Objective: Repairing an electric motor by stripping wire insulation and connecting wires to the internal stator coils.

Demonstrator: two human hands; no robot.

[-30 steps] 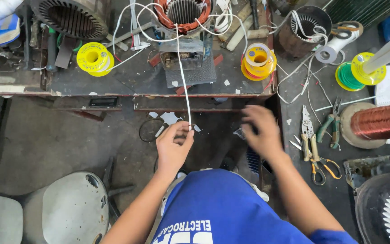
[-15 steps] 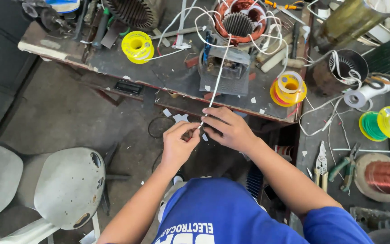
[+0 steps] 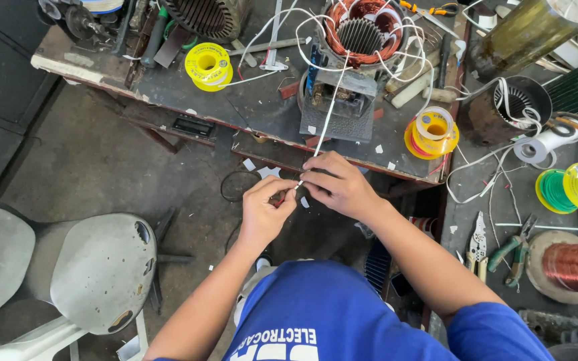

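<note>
A white sleeved wire [image 3: 326, 127] runs from the copper-wound motor stator [image 3: 361, 30] on the workbench [image 3: 168, 83] down to my hands. My left hand [image 3: 265, 214] pinches the wire's lower end, with a bit of red showing between the fingertips. My right hand [image 3: 339, 184] is closed on the same wire just above, touching the left fingertips. Both hands hover in front of the bench's near edge. Several more white leads loop out of the stator.
A yellow tape roll [image 3: 209, 65] lies on the left of the bench, a yellow and orange roll [image 3: 433, 130] to the right. Pliers [image 3: 479, 244], a copper wire spool [image 3: 576, 267] and a green spool [image 3: 560, 190] are at right. A grey plastic chair [image 3: 88, 267] stands at left.
My right hand came in from the right side and joined my left hand on the wire's end. The view shifted, so the bench now sits higher and farther right.
</note>
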